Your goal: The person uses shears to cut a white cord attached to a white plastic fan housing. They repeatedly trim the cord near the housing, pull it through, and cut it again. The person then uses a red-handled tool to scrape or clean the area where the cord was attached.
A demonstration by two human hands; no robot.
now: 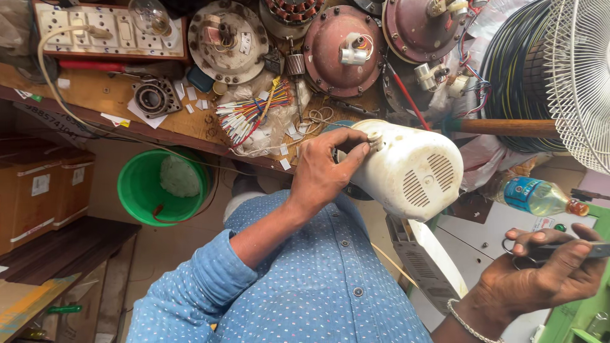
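My left hand [321, 171] reaches out from a rolled blue dotted sleeve. It pinches a small knob [375, 141] on top of a white plastic fan motor housing [413, 171], thumb and fingers closed around it. The housing has vent slots and stands in front of my torso, by the workbench edge. At the lower right, my right hand [540, 273], with a bracelet at the wrist, is closed on a dark metal tool that looks like scissors [565, 251]. That hand is held apart from the housing.
A wooden workbench [114, 95] carries a bundle of coloured wires [251, 114], round motor covers [343, 51], a bearing plate and a switchboard [95, 28]. A green bucket [162, 187] and cardboard boxes [38, 190] stand below. A plastic bottle [537, 197] and a fan grille [581, 76] are at the right.
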